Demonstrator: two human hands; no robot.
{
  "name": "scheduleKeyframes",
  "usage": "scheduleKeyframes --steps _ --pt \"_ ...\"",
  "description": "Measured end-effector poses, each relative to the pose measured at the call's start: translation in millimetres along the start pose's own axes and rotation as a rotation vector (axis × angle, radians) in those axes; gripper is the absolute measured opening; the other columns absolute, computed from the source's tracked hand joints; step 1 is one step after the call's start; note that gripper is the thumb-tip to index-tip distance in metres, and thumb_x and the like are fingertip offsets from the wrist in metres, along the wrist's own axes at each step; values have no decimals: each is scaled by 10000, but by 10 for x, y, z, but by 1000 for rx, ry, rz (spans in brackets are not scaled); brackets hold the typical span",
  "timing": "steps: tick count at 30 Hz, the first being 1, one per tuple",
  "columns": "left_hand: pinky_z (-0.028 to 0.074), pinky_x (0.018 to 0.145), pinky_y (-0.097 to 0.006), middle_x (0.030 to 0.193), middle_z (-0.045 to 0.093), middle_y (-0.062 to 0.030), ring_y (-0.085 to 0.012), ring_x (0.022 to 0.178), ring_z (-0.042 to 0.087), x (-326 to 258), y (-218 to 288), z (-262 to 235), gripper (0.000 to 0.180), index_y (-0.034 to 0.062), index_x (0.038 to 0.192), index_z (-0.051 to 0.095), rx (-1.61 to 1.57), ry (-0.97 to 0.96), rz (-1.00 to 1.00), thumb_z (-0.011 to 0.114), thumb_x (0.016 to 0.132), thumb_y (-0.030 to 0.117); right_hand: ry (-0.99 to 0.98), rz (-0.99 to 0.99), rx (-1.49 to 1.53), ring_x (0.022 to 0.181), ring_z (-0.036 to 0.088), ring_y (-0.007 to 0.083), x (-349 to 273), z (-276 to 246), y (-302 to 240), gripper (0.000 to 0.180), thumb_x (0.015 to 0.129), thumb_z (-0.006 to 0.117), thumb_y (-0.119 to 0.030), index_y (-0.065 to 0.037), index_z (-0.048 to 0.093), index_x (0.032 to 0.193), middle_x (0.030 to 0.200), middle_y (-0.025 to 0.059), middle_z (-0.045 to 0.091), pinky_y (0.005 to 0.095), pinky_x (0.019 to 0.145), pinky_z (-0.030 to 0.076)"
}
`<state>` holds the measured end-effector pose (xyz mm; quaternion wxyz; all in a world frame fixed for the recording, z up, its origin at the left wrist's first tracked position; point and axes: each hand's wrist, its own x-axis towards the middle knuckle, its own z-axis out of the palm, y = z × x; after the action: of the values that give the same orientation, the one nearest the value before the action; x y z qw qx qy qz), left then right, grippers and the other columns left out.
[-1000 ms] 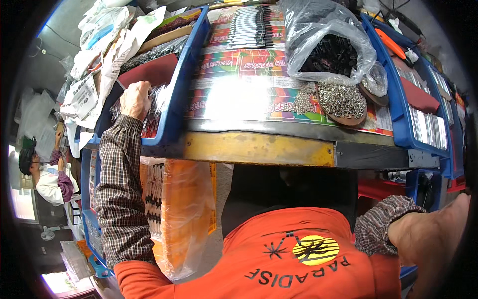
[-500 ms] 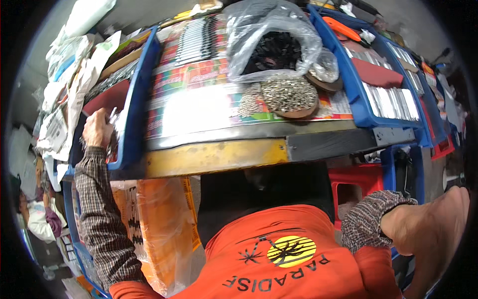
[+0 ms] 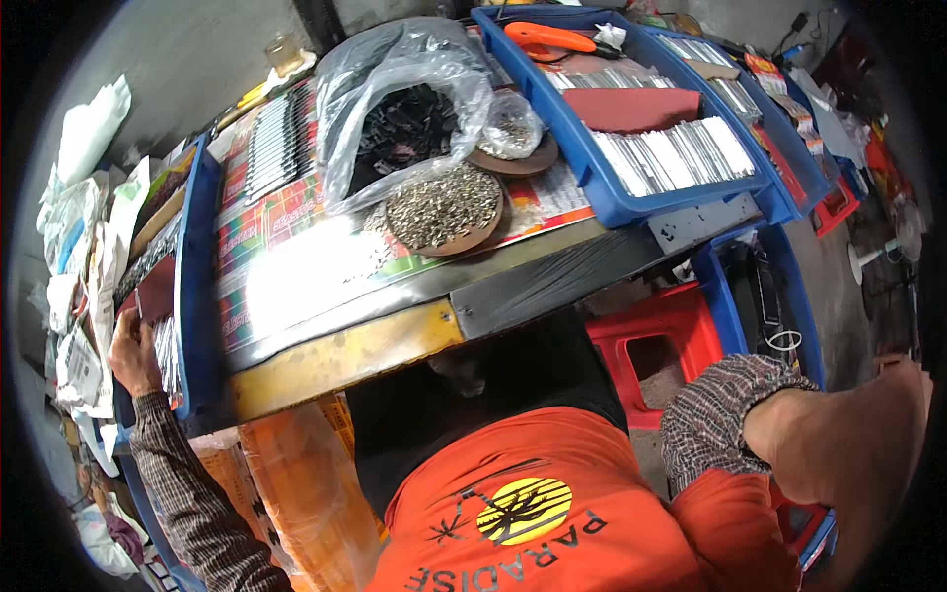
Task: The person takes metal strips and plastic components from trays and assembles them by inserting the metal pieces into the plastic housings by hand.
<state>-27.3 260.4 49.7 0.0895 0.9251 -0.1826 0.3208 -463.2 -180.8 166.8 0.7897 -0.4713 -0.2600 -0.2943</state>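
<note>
My left hand [image 3: 135,353] reaches into the long blue bin [image 3: 203,286] at the left, its fingers bent. It lies beside a row of thin silvery strips [image 3: 170,367] and just below a dark red card divider [image 3: 156,288]. What the bent fingers grip is too small to make out. Raised close at the right edge is my right hand [image 3: 856,429], bent at the wrist; its fingers are hidden, so whether it holds anything does not show.
A round board heaped with small metal pieces [image 3: 444,209] and a clear bag of black parts [image 3: 409,123] sit on the bench. At the right stand a blue bin of silvery strips [image 3: 681,163], an orange-handled tool [image 3: 548,37] and a red stool [image 3: 663,340]. The bench's yellow edge [image 3: 345,360] runs before me.
The view has swung right, so the bench sits tilted and further left. My left hand stays in the left bin, now beside the strips. My right hand remains raised at the right edge.
</note>
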Motion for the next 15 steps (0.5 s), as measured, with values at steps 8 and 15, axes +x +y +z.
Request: scheduleKeyframes --steps 8,15 --pt "466 578 -259 755 642 -70 -108 609 560 -251 1255 -374 128 7 994 659 -206 193 28 632 886 70 -123 -6 -39 507 589 147 185 -393 133 130 719 594 102 22 611 618 634 97 623 271 496 528" --pt "440 626 -207 795 597 -1 -53 670 523 -478 1907 -574 67 -13 928 626 -536 97 36 638 862 -16 106 152 -1329 672 615 175 567 -1461 894 151 868 571 -74 34 665 822 747 89 645 292 649 480"
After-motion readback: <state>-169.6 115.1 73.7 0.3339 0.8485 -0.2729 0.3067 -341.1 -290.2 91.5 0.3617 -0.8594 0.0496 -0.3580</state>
